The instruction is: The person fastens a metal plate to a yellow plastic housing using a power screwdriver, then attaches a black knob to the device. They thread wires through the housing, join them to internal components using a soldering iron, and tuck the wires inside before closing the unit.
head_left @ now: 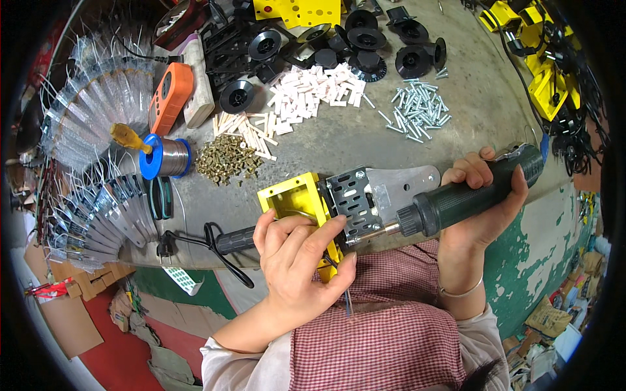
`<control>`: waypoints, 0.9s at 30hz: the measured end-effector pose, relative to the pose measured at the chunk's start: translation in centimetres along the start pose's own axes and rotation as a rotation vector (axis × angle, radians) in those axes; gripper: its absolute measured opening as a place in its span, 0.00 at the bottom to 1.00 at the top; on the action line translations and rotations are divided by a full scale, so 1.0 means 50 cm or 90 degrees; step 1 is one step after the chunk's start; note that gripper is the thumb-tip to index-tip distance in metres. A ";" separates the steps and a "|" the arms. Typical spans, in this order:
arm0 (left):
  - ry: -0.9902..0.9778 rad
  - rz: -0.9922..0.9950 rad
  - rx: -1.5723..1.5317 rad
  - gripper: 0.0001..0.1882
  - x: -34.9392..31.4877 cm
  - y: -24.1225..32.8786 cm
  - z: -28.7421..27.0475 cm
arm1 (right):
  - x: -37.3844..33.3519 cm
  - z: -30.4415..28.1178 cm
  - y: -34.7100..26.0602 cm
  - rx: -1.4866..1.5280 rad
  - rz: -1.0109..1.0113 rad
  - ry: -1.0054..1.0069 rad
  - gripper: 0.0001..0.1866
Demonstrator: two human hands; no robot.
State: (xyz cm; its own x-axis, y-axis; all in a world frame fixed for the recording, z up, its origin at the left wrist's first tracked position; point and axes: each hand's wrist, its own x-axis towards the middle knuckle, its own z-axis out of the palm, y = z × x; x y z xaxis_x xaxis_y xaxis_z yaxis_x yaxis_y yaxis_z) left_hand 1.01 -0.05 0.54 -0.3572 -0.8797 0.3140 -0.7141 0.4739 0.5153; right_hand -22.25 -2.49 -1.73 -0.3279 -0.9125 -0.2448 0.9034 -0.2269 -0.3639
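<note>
Taking the yellow housing as the middle of our dial, we are holding it at the near edge of the table. Our left hand is grasping it, the fingers curling over its near side and the forefinger reaching toward the black slotted plate. Our right hand is wrapping round the dark green power screwdriver at three o'clock, and its bit is pointing back to the plate's seven-o'clock corner — whether the tip is sitting in a screw, we cannot tell.

We are judging the assembly to be partway along. The slotted plate and the flat silver blade are already lying together beside the housing, and screw heads are showing on the plate. The housing's rectangular side is gaping open, so closing it is probably remaining, besides that corner.

Much stock is waiting: silver screws at two o'clock, brass-coloured pieces at ten, white blocks at twelve, black round pieces at one. Farther out at two, yellow housings with cords are lying heaped — finished or not, we cannot tell.
</note>
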 end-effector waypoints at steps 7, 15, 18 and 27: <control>0.016 -0.010 0.002 0.25 0.006 0.005 0.004 | -0.003 -0.004 0.004 0.034 0.009 -0.037 0.21; 0.015 -0.014 -0.005 0.25 0.008 0.005 0.007 | -0.005 -0.006 0.007 0.028 0.026 -0.061 0.23; 0.023 -0.020 -0.010 0.24 0.011 0.007 0.008 | -0.004 -0.008 0.009 0.037 0.031 -0.069 0.23; 0.025 -0.026 -0.026 0.25 0.012 0.007 0.008 | -0.017 0.004 0.010 0.030 0.015 -0.041 0.23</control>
State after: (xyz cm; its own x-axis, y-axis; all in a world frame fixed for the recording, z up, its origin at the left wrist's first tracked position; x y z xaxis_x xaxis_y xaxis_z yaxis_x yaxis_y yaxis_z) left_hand 0.31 -0.40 0.59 -0.3040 -0.8962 0.3231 -0.7024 0.4400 0.5595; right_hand -21.45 -1.89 -1.53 -0.2890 -0.9374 -0.1945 0.9231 -0.2190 -0.3162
